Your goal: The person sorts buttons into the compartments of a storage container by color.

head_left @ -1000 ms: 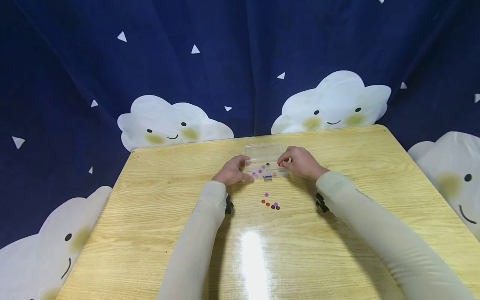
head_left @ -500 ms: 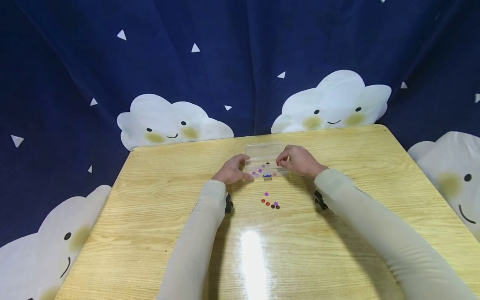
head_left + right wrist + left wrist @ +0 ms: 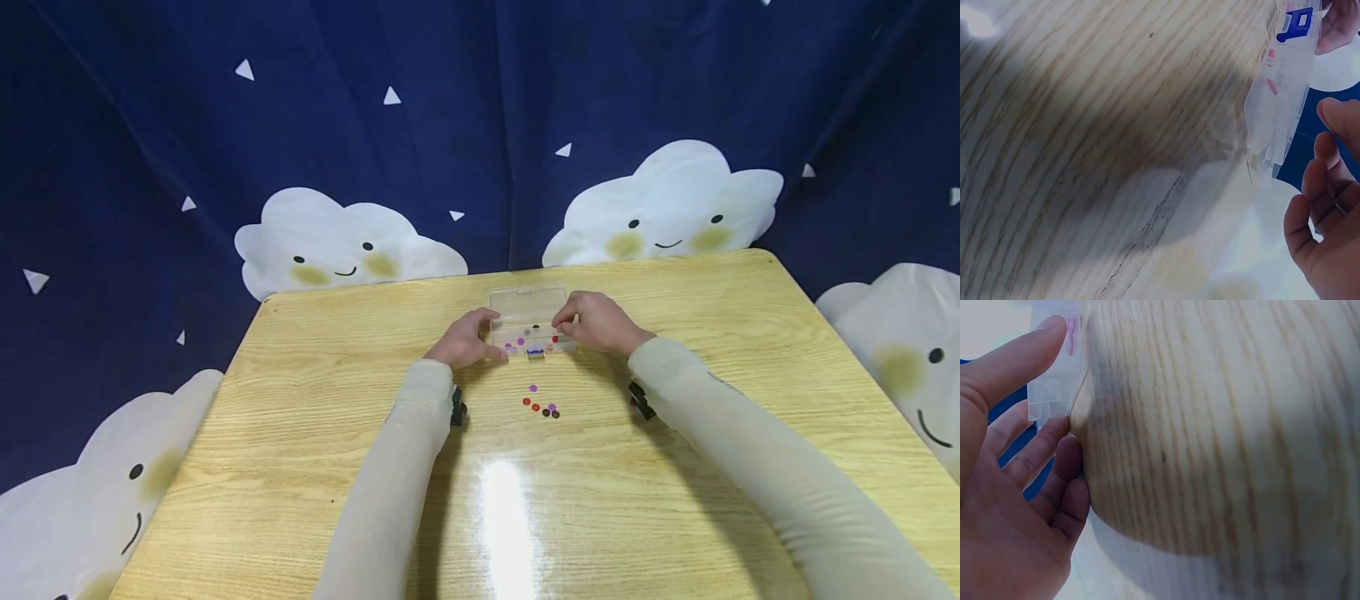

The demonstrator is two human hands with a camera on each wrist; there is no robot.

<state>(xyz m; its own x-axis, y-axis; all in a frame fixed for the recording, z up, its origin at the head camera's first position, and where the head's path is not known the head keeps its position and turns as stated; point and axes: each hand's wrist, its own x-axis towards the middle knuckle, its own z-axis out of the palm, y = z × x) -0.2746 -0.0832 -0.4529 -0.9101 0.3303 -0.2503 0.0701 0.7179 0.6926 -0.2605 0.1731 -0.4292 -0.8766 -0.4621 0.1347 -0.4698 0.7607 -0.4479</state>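
Note:
A clear plastic box [image 3: 517, 335] with a blue latch [image 3: 535, 352] at its front stands on the table with its lid [image 3: 528, 302] raised. Inside lie small round discs: purple ones, a dark one [image 3: 536, 327] and a red disc [image 3: 555, 339] on the right side. My left hand [image 3: 467, 340] grips the box's left end, thumb at the front and fingers toward the back. Over the right end hovers my right hand [image 3: 598, 323]; in the right wrist view its thumb and fingers [image 3: 1325, 150] are parted with nothing between them.
On the wooden table [image 3: 247, 467] in front of the box lie several loose discs: purple [image 3: 533, 388], red [image 3: 527, 402] and dark [image 3: 556, 414]. A dark blue curtain [image 3: 480, 125] with white clouds hangs behind the table's back edge.
My right hand has moved slightly left over the box and let go of the red disc, which now lies inside on the right. The left hand has stayed at the box's left end.

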